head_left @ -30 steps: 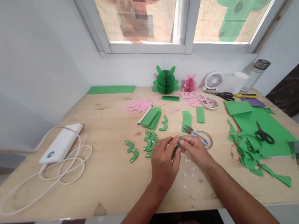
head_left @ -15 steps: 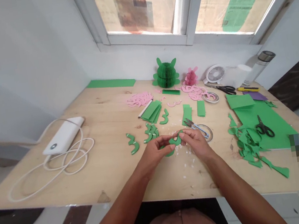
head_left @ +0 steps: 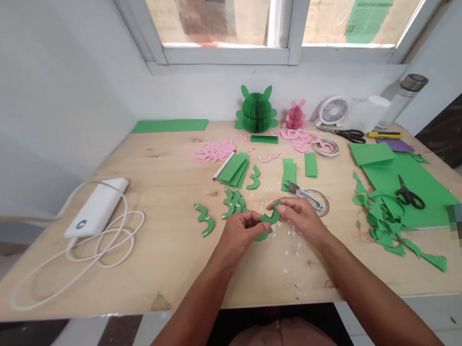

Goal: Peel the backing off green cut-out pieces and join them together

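Between my two hands is a curved green paper piece (head_left: 271, 218). Its left end is pinched by my left hand (head_left: 240, 234), thumb on top. My right hand (head_left: 302, 217) grips the other end with closed fingers. Part of another green paper piece shows on the table under my left hand. Just beyond that hand lies a small pile of wavy green cutouts (head_left: 232, 203) with white strips on them. One similar cutout (head_left: 205, 219) rests further left, and another (head_left: 253, 178) lies farther back. Blue-handled snips (head_left: 304, 195) lie by my right fingers, over a tape roll (head_left: 323, 203).
Green scraps (head_left: 383, 219) and black scissors (head_left: 408, 194) lie on green sheets (head_left: 425, 193) at right. A white power bank (head_left: 97, 207) with a looped cable is at left. Pink cutouts (head_left: 215, 151), a green honeycomb figure (head_left: 257, 112) and a fan (head_left: 333, 110) stand or lie behind.
My right fingers have shifted slightly on the green paper piece, and more of its curve shows. The camera view has moved a little; the table things stay put.
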The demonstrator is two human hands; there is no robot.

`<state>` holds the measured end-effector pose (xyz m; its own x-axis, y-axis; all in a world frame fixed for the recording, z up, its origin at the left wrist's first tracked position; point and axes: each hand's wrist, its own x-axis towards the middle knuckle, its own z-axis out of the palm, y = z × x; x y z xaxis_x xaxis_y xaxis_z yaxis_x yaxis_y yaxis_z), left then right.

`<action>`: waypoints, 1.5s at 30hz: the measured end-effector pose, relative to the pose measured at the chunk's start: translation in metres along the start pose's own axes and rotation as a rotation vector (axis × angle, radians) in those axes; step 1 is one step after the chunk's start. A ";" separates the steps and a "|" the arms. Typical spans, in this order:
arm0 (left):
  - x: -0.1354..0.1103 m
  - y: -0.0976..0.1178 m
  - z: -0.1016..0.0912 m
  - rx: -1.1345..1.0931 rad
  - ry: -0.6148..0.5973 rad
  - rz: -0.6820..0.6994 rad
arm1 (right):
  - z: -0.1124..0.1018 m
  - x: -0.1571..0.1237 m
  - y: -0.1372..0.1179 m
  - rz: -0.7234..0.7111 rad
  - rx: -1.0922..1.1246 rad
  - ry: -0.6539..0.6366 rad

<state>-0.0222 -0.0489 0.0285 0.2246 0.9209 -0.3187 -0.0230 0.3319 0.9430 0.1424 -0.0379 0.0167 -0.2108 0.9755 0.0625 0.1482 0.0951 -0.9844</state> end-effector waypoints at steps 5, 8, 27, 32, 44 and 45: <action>0.001 -0.004 0.000 0.044 -0.006 0.023 | 0.000 0.001 0.002 -0.117 -0.128 0.060; 0.001 -0.005 0.000 0.033 -0.021 0.035 | -0.001 0.001 0.004 -0.145 -0.140 0.065; -0.004 -0.009 -0.002 -0.085 -0.077 -0.004 | 0.000 0.001 0.007 0.033 0.143 0.067; -0.005 -0.012 -0.001 -0.108 -0.048 0.005 | -0.002 0.002 0.010 0.049 0.162 0.082; -0.007 -0.014 0.009 -0.252 0.080 -0.018 | 0.004 0.003 0.005 0.090 0.236 -0.010; -0.008 -0.013 0.009 -0.254 0.077 -0.023 | 0.004 0.004 0.006 0.093 0.228 0.007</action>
<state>-0.0151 -0.0620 0.0195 0.1538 0.9219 -0.3556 -0.2644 0.3851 0.8842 0.1389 -0.0345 0.0100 -0.1996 0.9794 -0.0297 -0.0556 -0.0416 -0.9976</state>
